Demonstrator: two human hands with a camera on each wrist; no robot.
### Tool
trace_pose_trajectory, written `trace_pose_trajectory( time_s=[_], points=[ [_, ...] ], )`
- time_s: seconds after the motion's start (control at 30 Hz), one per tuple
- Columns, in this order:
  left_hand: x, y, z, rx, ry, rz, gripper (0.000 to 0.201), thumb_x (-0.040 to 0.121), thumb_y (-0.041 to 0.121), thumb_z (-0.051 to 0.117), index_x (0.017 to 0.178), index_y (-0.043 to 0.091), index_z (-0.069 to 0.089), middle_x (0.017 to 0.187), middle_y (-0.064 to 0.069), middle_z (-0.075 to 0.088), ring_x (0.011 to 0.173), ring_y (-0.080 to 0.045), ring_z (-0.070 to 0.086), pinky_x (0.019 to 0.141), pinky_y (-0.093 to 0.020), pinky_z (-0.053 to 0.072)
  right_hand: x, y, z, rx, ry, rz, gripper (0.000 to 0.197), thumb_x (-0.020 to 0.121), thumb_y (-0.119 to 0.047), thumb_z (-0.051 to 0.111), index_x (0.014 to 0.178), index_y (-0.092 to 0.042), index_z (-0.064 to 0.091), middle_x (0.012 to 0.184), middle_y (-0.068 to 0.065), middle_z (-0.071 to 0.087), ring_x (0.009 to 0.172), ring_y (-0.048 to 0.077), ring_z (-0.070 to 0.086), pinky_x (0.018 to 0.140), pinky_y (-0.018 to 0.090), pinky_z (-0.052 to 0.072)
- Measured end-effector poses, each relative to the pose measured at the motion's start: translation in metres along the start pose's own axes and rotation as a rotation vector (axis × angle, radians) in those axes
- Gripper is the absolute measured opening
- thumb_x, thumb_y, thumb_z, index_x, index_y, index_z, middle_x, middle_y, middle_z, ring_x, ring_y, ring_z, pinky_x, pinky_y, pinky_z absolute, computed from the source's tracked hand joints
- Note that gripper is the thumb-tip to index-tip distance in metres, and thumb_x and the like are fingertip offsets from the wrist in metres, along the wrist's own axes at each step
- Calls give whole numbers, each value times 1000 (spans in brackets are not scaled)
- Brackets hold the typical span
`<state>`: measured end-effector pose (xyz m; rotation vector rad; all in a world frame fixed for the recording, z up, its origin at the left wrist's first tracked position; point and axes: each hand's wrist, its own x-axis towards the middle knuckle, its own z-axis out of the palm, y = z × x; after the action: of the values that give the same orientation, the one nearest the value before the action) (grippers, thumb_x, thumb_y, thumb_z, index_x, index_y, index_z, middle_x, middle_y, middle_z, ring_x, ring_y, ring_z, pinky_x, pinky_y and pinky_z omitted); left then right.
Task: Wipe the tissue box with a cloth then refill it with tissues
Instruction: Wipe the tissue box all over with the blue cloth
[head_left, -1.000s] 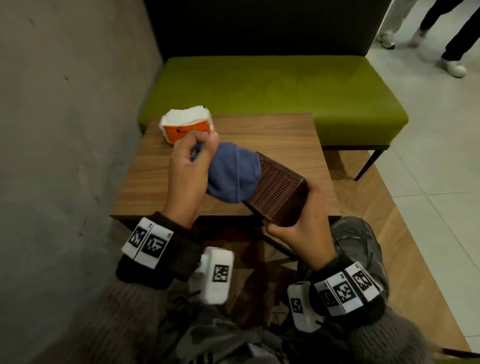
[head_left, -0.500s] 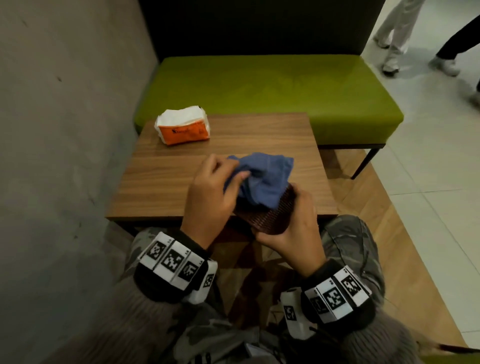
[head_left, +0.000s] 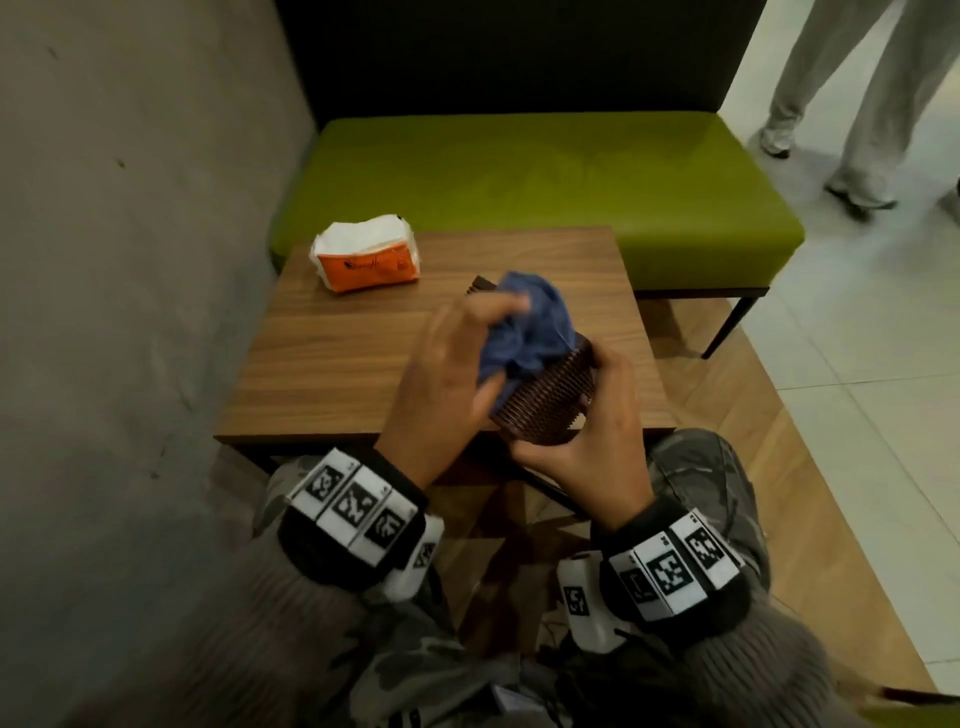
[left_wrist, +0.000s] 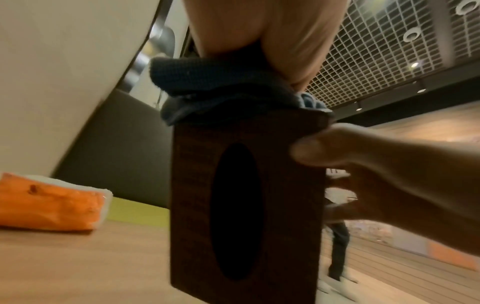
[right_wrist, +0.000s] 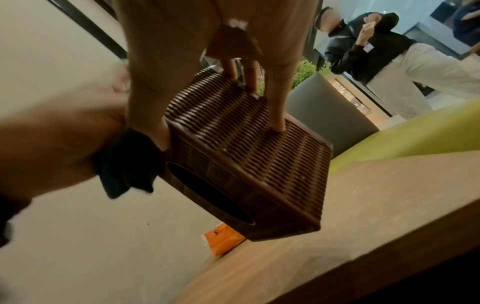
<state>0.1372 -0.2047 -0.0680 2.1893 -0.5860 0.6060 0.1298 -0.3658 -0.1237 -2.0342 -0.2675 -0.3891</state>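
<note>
The left hand (head_left: 441, 384) grips a bunched blue cloth (head_left: 530, 332), fingers curled round it, pressing it against the upper side of the brown woven tissue box (head_left: 545, 400). The right hand (head_left: 587, 447) holds that box from its right end, thumb on one side and fingers (right_wrist: 275, 107) spread along the ribbed face, keeping it tilted and lifted just above the near edge of the wooden surface (head_left: 332, 364). Beyond the left hand, well apart, an orange pack of tissues (head_left: 366, 257) lies on the surface
</note>
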Motion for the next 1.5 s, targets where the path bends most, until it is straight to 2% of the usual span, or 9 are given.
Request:
trace_pose_trajectory(
  time_s=[0.07, 0.2, 0.4, 0.57, 0.77, 0.97, 1.13, 1.33, 1.5],
  points=[
    [9, -23, -5, 133, 88, -77, 60, 79, 1, 56, 136, 18, 43, 122, -10, 49, 108, -23, 48, 96, -36, 41, -4, 5, -5, -32, -7, -23, 100, 53, -41, 84, 136, -9, 38, 127, -1, 42, 119, 21, 46, 91, 50, 50],
    [7, -29, -6, 128, 169, -227, 34, 83, 15, 51, 114, 10, 64, 124, -14, 52, 116, -24, 48, 100, -25, 37, -7, 4, -4, -29, -18, -17, 102, 51, -42, 83, 137, -10, 38, 128, -1, 43, 121, 21, 45, 93, 50, 49],
    [-23, 6, 16, 240, -106, 165, 34, 83, 19, 60, 116, 12, 65, 128, -14, 56, 115, -32, 48, 101, -37, 39, -4, 3, 5, -10, 26, -50, 89, 59, -46, 76, 131, -6, 42, 121, -4, 43, 114, 23, 50, 92, 50, 48],
    [1, -27, 10, 61, 165, -298, 38, 88, 25, 60, 123, 10, 59, 138, -13, 51, 131, -21, 44, 108, -36, 37, -2, 8, 5, -29, -20, -35, 101, 51, -47, 78, 135, -8, 37, 124, -7, 36, 118, 21, 43, 92, 51, 49],
    [-14, 5, 22, 185, -58, 195, 35, 90, 23, 62, 121, 7, 63, 134, -18, 53, 128, -27, 49, 107, -34, 40, -1, 4, 4, 12, -53, -51, 91, 59, -47, 75, 136, -12, 41, 128, 10, 48, 121, 23, 47, 104, 27, 40],
    [-12, -19, 6, 110, 123, -131, 29, 90, 19, 61, 116, 10, 66, 128, -13, 57, 121, -22, 54, 99, -34, 46, -6, 5, 5, 1, -16, -42, 99, 50, -40, 83, 132, -7, 39, 122, -1, 42, 116, 24, 48, 90, 51, 50],
    [-42, -15, 5, 198, 12, 188, 26, 90, 14, 61, 115, 6, 66, 122, -18, 59, 120, -25, 53, 103, -31, 41, -4, 6, -7, 59, -5, -5, 99, 52, -41, 88, 133, -13, 38, 126, 2, 45, 119, 22, 49, 92, 49, 50],
    [-21, -28, -8, -43, 275, -332, 28, 89, 31, 60, 107, 9, 66, 105, -6, 63, 100, -11, 60, 85, -35, 50, -8, 2, -8, 7, -26, -16, 97, 52, -42, 85, 132, -14, 37, 124, -3, 42, 118, 19, 46, 89, 50, 51],
    [-9, -13, -7, 96, 20, -240, 49, 81, 47, 64, 125, 24, 59, 103, -7, 49, 99, -22, 53, 85, -34, 47, -4, -3, -13, -111, -112, -90, 101, 50, -44, 78, 134, -6, 38, 124, 5, 42, 115, 23, 44, 93, 45, 47]
  ],
)
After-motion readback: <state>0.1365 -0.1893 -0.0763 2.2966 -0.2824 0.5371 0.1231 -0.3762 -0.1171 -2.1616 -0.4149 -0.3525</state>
